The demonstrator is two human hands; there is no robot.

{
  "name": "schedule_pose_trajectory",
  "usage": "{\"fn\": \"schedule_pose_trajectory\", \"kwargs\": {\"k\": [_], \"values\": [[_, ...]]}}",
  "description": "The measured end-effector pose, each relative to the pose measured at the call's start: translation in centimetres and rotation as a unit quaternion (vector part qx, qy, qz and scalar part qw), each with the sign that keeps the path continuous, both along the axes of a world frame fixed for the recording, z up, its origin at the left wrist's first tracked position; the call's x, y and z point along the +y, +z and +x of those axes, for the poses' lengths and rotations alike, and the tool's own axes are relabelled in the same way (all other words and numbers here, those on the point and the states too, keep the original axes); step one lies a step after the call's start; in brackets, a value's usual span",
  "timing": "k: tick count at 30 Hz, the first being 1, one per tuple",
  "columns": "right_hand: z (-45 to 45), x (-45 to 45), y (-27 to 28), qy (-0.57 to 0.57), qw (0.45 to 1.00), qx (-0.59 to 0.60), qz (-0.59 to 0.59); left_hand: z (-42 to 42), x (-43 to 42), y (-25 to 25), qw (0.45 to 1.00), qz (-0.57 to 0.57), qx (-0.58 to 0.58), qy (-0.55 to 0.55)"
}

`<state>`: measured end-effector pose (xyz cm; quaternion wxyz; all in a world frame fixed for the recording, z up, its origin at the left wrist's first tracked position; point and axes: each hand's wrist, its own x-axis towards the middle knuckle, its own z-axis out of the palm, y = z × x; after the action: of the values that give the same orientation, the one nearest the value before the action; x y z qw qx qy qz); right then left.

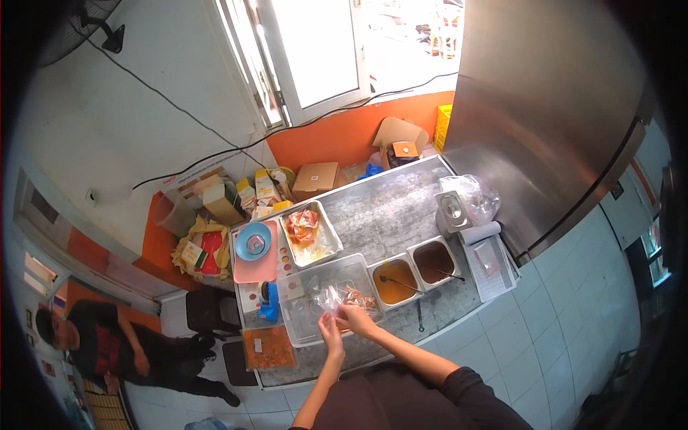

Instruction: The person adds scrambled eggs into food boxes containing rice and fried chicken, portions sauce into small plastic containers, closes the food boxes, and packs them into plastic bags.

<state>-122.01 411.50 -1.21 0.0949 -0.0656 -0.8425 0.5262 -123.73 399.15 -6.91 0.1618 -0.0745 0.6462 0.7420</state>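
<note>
Both hands meet over the near edge of a large clear plastic container [301,307]. My left hand [330,334] and my right hand [356,319] pinch a clear plastic bag [330,297] between them. Reddish-brown packed pieces [360,298] lie in the container, just beyond my right hand. Right of the container are a metal pan of orange-brown sauce [393,282] and a pan of darker sauce [433,262], each with a ladle in it.
A metal tray [331,244] with red packets stands behind the container. A blue bowl [254,241], a blue tape dispenser [269,301] and a bag of chopped food [269,348] lie left. Another person [107,344] is at the far left. A steel cabinet [537,129] stands right.
</note>
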Motion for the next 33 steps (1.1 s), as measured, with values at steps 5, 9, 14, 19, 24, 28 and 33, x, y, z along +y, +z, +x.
{"fn": "schedule_pose_trajectory", "kwargs": {"k": [5, 9, 14, 19, 24, 28, 33], "values": [[3.9, 1.2, -0.1, -0.042, 0.998, -0.049, -0.027, 2.2, 0.2, 1.9, 0.993, -0.037, 0.094, -0.063], [8.6, 2.3, -1.6, -0.099, 0.993, -0.057, -0.029, 3.9, 0.5, 1.3, 0.968, -0.037, 0.128, -0.214], [13.9, 2.6, -3.4, -0.141, 0.985, -0.088, 0.039, 5.4, 0.9, 2.1, 0.911, -0.067, 0.07, -0.402], [18.3, 2.4, -4.1, -0.147, 0.98, -0.123, 0.048, 5.2, 1.4, 2.5, 0.825, -0.029, 0.062, -0.561], [20.9, 0.4, -3.6, -0.214, 0.971, -0.066, -0.08, 4.5, 2.7, 5.8, 0.704, -0.027, 0.097, -0.703], [23.3, -0.9, -2.2, -0.277, 0.949, -0.064, -0.135, 5.9, 5.9, 3.4, 0.648, -0.039, 0.13, -0.749], [24.8, -2.6, -1.7, -0.31, 0.944, -0.094, -0.058, 7.3, 6.2, 3.3, 0.609, -0.059, 0.139, -0.779]]}}
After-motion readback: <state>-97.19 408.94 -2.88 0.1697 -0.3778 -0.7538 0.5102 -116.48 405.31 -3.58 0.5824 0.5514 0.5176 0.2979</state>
